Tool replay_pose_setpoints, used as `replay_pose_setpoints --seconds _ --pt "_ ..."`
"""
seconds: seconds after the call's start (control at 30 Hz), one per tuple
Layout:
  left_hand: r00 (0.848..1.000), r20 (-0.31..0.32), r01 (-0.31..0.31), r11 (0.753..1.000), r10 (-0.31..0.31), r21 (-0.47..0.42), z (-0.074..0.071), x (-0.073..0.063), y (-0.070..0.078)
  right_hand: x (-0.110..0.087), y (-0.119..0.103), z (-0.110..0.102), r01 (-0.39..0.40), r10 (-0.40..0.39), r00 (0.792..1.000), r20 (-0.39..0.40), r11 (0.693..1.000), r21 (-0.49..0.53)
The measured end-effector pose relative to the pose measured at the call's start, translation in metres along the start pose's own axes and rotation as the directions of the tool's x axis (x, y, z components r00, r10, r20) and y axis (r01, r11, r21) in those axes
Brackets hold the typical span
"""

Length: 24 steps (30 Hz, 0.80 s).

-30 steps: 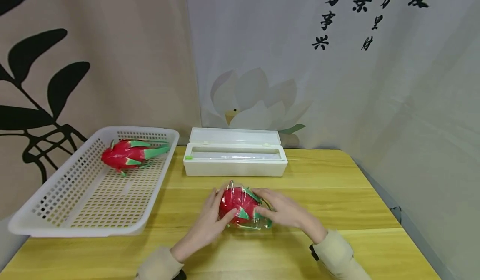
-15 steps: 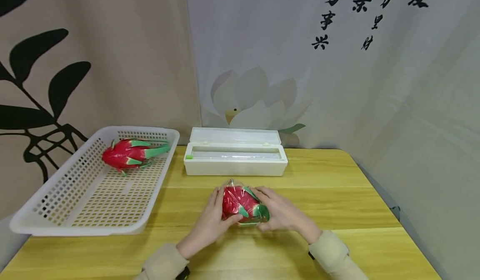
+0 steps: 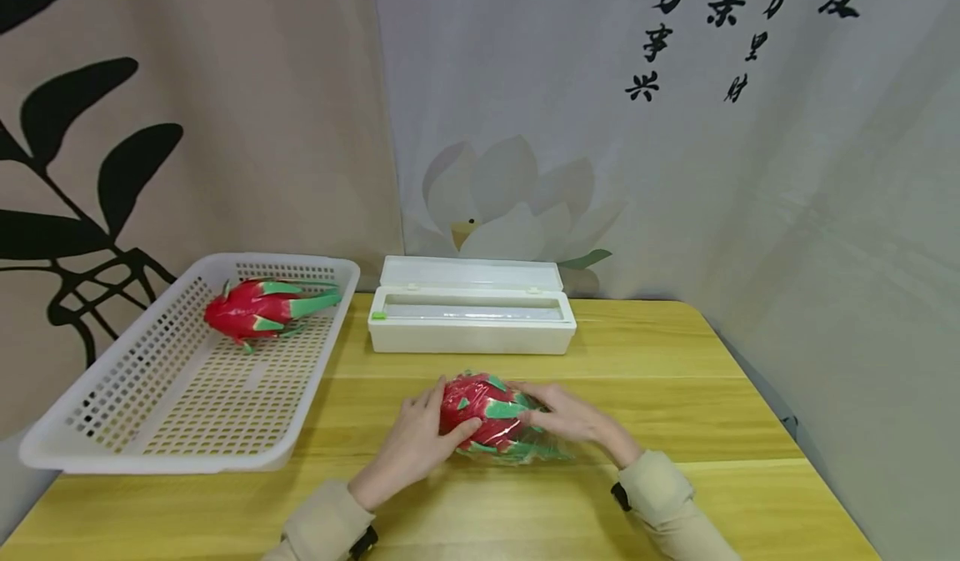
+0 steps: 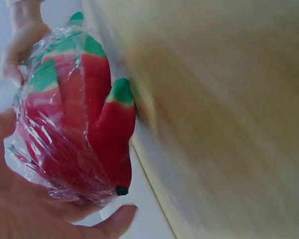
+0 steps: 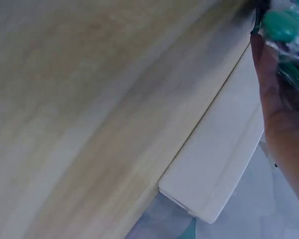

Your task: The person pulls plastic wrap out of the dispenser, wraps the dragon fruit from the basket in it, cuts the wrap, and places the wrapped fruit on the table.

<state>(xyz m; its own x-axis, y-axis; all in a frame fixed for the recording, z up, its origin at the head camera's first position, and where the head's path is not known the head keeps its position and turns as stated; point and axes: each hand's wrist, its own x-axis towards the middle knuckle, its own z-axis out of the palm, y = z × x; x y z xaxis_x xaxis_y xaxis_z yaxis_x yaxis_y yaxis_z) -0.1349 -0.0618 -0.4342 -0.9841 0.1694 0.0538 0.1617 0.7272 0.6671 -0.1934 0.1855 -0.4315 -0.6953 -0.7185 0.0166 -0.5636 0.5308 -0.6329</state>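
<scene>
A red dragon fruit (image 3: 474, 407) with green scale tips lies on its side over the wooden table, between both hands. Clear cling film (image 4: 45, 134) wraps it, creased and shiny in the left wrist view. My left hand (image 3: 420, 440) holds the rounded left end, thumb in front and fingers behind. The right hand (image 3: 572, 415) grips the green-tipped right end, its thumb on the near side; loose film (image 3: 551, 448) spreads below that hand. In the right wrist view only the fruit's green tip (image 5: 281, 26) shows beside the fingers.
Behind the hands stands a white cling film box (image 3: 472, 336), lid raised, with a roll inside. At the left is a white perforated basket (image 3: 281, 436) holding another dragon fruit (image 3: 258, 311). A printed curtain (image 3: 510, 86) hangs behind the table (image 3: 712, 394).
Between the hands the wrapped dragon fruit has rolled, so other green scales now face up. The right hand has shifted slightly upward on its end, and loose film shows below it.
</scene>
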Motion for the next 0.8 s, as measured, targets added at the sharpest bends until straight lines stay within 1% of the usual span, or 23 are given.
replay_pose_setpoints --seconds 0.07,0.17,0.33,0.47,0.53,0.63,0.7,0.8 --pt "1.000 0.020 -0.006 1.000 0.006 0.013 0.001 0.000 -0.002 -0.001 0.002 0.000 -0.011 0.011 1.000 0.013 1.000 0.021" --pt "0.999 0.033 -0.028 1.000 0.027 0.012 0.002 0.000 -0.005 -0.002 0.002 -0.001 -0.039 0.038 0.999 0.026 0.998 0.054" --pt "0.995 0.072 -0.062 0.998 0.064 -0.030 0.002 0.001 -0.010 -0.006 -0.001 -0.006 -0.084 0.078 0.995 0.057 0.991 0.106" --pt "0.990 0.102 -0.090 0.993 0.098 -0.080 0.000 0.001 -0.013 -0.010 -0.006 -0.011 -0.084 0.076 0.996 0.055 0.985 0.151" --pt "0.988 0.109 -0.105 0.991 0.114 -0.086 -0.001 0.001 -0.015 -0.010 -0.009 -0.013 -0.067 0.061 0.997 0.041 0.985 0.158" --pt "0.984 0.112 -0.126 0.988 0.135 -0.086 -0.002 0.001 -0.016 -0.006 -0.018 -0.012 -0.054 0.055 0.998 -0.006 0.990 0.132" --pt "0.983 0.116 -0.134 0.987 0.144 -0.091 -0.002 0.001 -0.017 -0.002 -0.025 -0.008 -0.056 0.060 0.997 -0.044 0.995 0.080" --pt "0.980 0.123 -0.142 0.985 0.154 -0.102 -0.004 0.001 -0.018 0.006 -0.035 -0.002 -0.072 0.069 0.994 -0.087 0.997 -0.034"
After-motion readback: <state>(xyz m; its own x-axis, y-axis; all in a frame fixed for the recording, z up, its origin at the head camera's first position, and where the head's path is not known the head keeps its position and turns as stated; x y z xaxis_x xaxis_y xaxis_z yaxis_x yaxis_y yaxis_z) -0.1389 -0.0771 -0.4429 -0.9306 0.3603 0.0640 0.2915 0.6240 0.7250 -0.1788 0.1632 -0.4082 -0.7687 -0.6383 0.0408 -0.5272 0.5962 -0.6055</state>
